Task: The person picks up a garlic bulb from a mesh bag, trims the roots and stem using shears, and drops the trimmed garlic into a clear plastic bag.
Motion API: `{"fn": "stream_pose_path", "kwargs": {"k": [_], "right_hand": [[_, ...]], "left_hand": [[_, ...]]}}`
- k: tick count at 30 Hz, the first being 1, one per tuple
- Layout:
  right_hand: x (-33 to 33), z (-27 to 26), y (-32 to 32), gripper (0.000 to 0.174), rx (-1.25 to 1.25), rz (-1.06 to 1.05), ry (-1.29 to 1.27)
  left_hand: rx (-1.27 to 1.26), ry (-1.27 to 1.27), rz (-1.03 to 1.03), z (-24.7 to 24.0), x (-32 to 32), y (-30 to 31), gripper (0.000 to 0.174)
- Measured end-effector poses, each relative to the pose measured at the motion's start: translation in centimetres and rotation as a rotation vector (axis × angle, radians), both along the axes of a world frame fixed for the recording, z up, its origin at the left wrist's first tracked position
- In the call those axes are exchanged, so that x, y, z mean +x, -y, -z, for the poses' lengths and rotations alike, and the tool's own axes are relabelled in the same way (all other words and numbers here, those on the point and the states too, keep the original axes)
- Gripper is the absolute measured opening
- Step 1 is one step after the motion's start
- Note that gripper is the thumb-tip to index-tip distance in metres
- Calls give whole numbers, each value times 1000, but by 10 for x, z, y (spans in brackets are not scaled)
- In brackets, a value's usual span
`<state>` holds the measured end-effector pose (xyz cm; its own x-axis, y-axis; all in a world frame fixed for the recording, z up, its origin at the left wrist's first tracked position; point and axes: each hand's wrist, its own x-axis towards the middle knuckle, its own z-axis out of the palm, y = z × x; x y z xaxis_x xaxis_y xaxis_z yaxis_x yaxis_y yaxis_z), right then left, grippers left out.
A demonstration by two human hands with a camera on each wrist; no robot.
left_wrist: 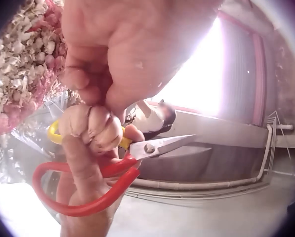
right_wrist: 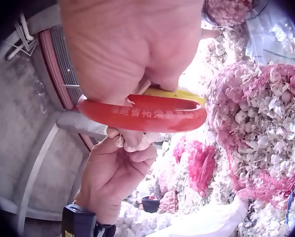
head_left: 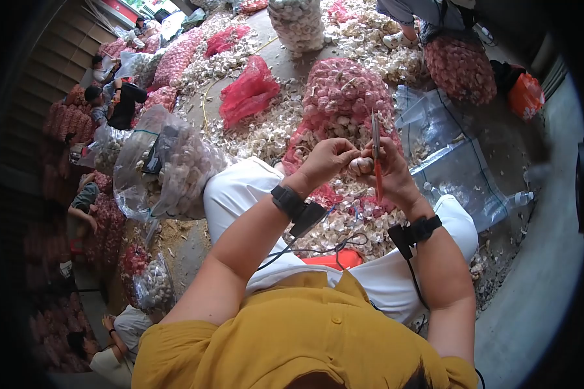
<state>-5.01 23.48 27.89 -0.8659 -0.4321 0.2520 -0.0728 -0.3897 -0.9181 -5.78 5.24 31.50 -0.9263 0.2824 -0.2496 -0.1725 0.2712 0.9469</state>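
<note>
Garlic-littered floor point(head_left: 282, 58), left fingers point(head_left: 345, 154) pinching bulb point(head_left: 361, 165), right fingers point(head_left: 390, 157) gripping scissors point(head_left: 377, 179), handle lettering point(right_wrist: 152, 112) only in right-wrist view.

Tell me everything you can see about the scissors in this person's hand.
The scissors have grey metal blades, a pivot screw, and red plastic loop handles with a yellow part beside them; one loop bears pale lettering. The right hand grips the handles, blades pointing up and looking closed. They sit beside the garlic bulb held by the left hand.
</note>
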Motion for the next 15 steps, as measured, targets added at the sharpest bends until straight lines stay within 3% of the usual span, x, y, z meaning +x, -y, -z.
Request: {"fn": "stream_pose_path", "kwargs": {"k": [3, 6, 8, 9, 10, 12, 15], "right_hand": [[2, -4, 0, 57, 31, 2, 37], [-4, -8, -2, 56, -45, 21, 68], [-5, -6, -4, 55, -50, 38, 157], [-4, -4, -4, 55, -50, 39, 165], [-6, -3, -4, 55, 40, 94, 184], [-7, -2, 0, 54, 218, 197, 216], [-3, 0, 3, 61, 237, 132, 188]], "left_hand": [[-8, -67, -107, 24, 2, 2, 15], [-177, 4, -151, 45, 3, 12, 15], [104, -1, -157, 51, 14, 14, 21], [182, 79, -131, 53, 16, 17, 33], [182, 83, -132, 45, 17, 15, 33], [643, 383, -123, 31, 19, 13, 40], [637, 289, 6, 31, 19, 6, 44]]}}
